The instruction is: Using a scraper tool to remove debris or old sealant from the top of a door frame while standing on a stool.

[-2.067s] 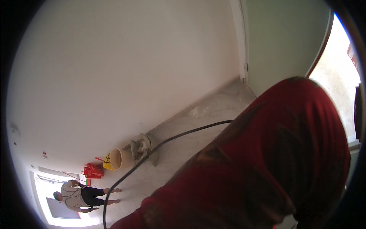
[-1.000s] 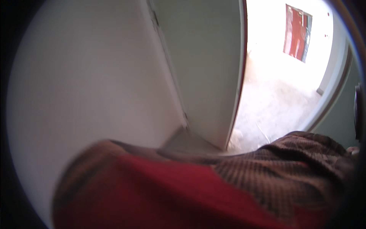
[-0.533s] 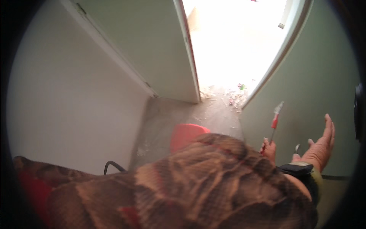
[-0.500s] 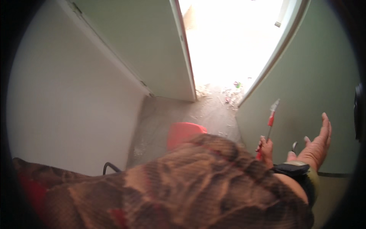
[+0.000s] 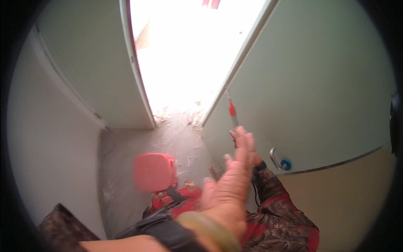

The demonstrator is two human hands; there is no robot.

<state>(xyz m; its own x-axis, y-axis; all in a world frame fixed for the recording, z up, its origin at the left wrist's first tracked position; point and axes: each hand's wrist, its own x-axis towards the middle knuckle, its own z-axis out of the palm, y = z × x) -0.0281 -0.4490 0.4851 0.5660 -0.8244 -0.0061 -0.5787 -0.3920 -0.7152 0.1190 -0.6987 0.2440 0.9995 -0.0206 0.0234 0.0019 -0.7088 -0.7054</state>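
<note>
My left hand [image 5: 231, 180] reaches forward across the lower middle, fingers stretched out and slightly blurred, holding nothing. A pale green bangle [image 5: 210, 231] and a black band sit at its wrist. Behind it, partly covered by the left fingers, my right hand [image 5: 256, 159] is wrapped round a long thin tool [image 5: 232, 110] with a red section and a pale tip; its exact kind is unclear. The tool points up, its tip at the edge of the pale green door [image 5: 319, 88]. Right of that hand is a metal lever handle [image 5: 275, 159] with a blue base.
Another green door leaf [image 5: 90, 63] stands on the left beside a white wall [image 5: 63, 151]. Between the leaves is a very bright opening. Pale shavings [image 5: 191, 117] lie on the floor by the threshold. A red plastic stool [image 5: 153, 172] stands below left.
The view has shifted, so the doors appear further left and the stool shows fully. My left arm has lowered, its hand now overlapping the right one. The tool's tip has come to the door edge.
</note>
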